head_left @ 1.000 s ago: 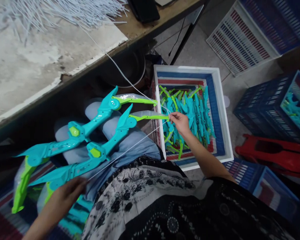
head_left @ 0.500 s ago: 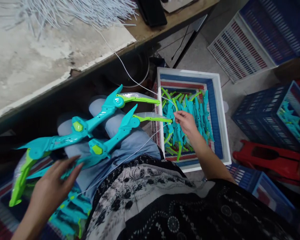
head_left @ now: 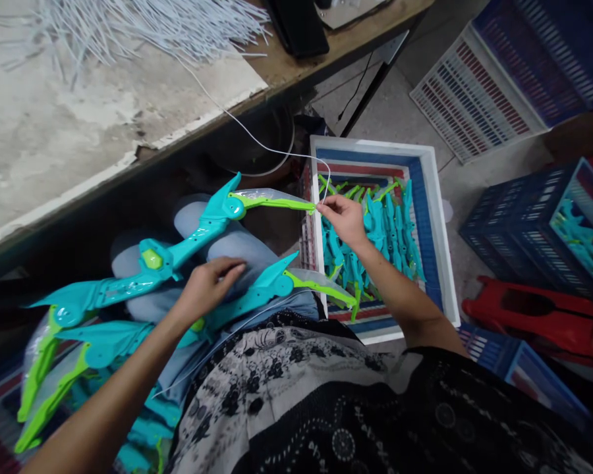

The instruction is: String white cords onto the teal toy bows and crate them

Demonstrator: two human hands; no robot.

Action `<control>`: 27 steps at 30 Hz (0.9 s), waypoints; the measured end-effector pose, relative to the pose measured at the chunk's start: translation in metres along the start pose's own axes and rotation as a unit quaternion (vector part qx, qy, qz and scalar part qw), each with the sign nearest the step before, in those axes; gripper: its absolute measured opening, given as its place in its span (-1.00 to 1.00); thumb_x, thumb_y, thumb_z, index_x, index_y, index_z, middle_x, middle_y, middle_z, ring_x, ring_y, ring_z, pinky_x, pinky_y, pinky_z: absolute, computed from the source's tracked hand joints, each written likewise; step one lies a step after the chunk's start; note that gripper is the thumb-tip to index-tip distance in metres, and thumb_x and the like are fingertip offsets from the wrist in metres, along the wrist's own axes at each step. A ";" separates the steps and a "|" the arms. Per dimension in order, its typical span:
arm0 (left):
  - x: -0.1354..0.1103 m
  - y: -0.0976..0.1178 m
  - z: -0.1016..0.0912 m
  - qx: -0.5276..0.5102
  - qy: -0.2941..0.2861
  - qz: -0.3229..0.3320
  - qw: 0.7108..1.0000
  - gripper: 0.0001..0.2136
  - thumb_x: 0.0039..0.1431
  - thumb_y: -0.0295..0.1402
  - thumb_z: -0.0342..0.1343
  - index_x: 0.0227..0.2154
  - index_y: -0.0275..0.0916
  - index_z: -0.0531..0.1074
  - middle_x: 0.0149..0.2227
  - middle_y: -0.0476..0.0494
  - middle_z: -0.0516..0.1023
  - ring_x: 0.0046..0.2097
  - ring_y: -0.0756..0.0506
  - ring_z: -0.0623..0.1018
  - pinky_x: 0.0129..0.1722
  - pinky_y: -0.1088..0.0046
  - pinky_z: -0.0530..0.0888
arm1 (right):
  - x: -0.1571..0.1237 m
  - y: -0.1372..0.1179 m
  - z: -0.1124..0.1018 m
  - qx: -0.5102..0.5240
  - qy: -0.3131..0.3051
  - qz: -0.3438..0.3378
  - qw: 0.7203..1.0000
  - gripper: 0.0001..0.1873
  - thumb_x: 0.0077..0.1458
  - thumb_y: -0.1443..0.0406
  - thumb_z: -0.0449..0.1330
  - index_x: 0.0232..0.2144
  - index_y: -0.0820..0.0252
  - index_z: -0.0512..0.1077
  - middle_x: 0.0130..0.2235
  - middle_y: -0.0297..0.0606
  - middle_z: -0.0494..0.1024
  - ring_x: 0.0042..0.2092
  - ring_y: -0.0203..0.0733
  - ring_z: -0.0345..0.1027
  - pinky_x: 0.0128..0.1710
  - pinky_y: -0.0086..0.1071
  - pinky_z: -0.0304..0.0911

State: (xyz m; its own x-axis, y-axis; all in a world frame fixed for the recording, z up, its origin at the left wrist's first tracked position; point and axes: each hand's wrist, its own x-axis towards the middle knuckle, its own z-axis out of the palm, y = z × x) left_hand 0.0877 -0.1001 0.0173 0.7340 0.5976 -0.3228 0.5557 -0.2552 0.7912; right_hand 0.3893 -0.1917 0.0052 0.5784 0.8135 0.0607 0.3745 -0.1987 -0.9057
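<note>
Two teal toy bows with lime-green tips lie across my lap. My right hand point(head_left: 343, 216) pinches a white cord point(head_left: 271, 150) at the right green tip of the far toy bow point(head_left: 202, 227). The cord loops back to the table. My left hand point(head_left: 210, 284) is between the two bows, fingers stretched out and thumb apart, with nothing visible in it. My left forearm passes over the near toy bow point(head_left: 259, 289) and hides its middle. Another white cord runs along that near bow.
A white-rimmed crate point(head_left: 445, 257) full of toy bows stands to my right. More bows point(head_left: 145, 428) are at lower left. A bundle of white cords point(head_left: 153, 26) and a black phone point(head_left: 299, 26) lie on the table point(head_left: 79, 125). Blue crates point(head_left: 514, 224) and a red plastic object point(head_left: 534, 316) stand further right.
The near bow has shifted down towards my body. My right hand has moved left and up with the cord to the far bow's tip. My left hand has moved right and up.
</note>
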 end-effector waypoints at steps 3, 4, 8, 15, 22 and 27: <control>0.044 0.018 0.013 -0.100 0.007 -0.017 0.995 -0.68 0.08 -0.13 0.09 -0.25 -0.23 0.55 -0.22 -0.18 0.61 -0.18 -0.18 0.56 -0.15 0.34 0.45 | 0.000 0.000 0.002 -0.065 -0.004 -0.040 0.997 -0.77 0.02 0.17 0.21 -0.46 0.24 0.48 -0.45 -0.33 0.51 -0.44 -0.35 0.29 -0.40 -0.45 0.20; 0.059 0.023 0.021 -0.149 0.002 -0.033 0.988 -0.71 0.07 -0.17 0.11 -0.25 -0.24 0.55 -0.26 -0.18 0.61 -0.21 -0.16 0.56 -0.19 0.36 0.46 | 0.000 0.000 0.003 -0.088 -0.006 -0.057 0.994 -0.79 0.04 0.19 0.20 -0.47 0.24 0.48 -0.44 -0.32 0.51 -0.43 -0.35 0.30 -0.38 -0.45 0.20; 0.108 0.044 0.055 -0.396 -0.060 -0.132 0.907 -0.77 0.05 -0.43 0.12 -0.20 -0.31 0.48 -0.38 -0.17 0.58 -0.40 -0.04 0.55 -0.34 0.44 0.48 | 0.000 0.002 0.005 -0.151 -0.022 -0.117 0.981 -0.84 0.09 0.25 0.18 -0.46 0.21 0.47 -0.42 -0.30 0.51 -0.36 -0.30 0.33 -0.27 -0.40 0.25; 0.151 0.056 0.097 -0.569 -0.170 -0.151 0.790 -0.96 0.07 -0.50 0.17 -0.41 -0.38 0.45 -0.47 -0.15 0.55 -0.43 0.01 0.56 -0.36 0.52 0.49 | -0.001 0.022 0.009 -0.141 -0.034 -0.169 0.975 -0.82 0.09 0.18 0.19 -0.39 0.17 0.47 -0.13 -0.18 0.50 -0.07 -0.13 0.35 -0.04 -0.20 0.27; 0.103 0.042 0.045 -0.350 -0.043 -0.110 0.929 -0.79 -0.01 -0.24 0.25 -0.48 -0.33 0.53 -0.46 -0.19 0.58 -0.43 -0.07 0.54 -0.38 0.39 0.49 | 0.000 0.027 0.009 -0.124 -0.057 -0.133 0.982 -0.58 0.09 0.10 0.18 -0.06 0.19 0.35 -0.14 -0.15 0.53 -0.15 -0.16 0.39 -0.16 -0.28 0.33; -0.005 -0.005 -0.063 -0.402 0.180 -0.059 0.896 -0.77 -0.02 -0.05 0.14 -0.58 -0.04 0.52 -0.16 0.08 0.60 0.00 -0.27 0.50 -0.06 0.07 0.47 | 0.003 0.022 0.010 -0.110 -0.064 -0.086 0.988 -0.30 0.07 0.07 0.19 0.20 0.16 0.12 -0.09 -0.15 0.53 -0.13 -0.15 0.39 -0.09 -0.24 0.31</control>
State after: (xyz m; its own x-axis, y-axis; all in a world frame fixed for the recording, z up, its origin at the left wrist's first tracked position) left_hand 0.0563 -0.0535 0.0476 0.4352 0.8275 -0.3547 0.0535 0.3695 0.9277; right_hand 0.3925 -0.1882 -0.0190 0.4016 0.9051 0.1400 0.6166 -0.1542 -0.7721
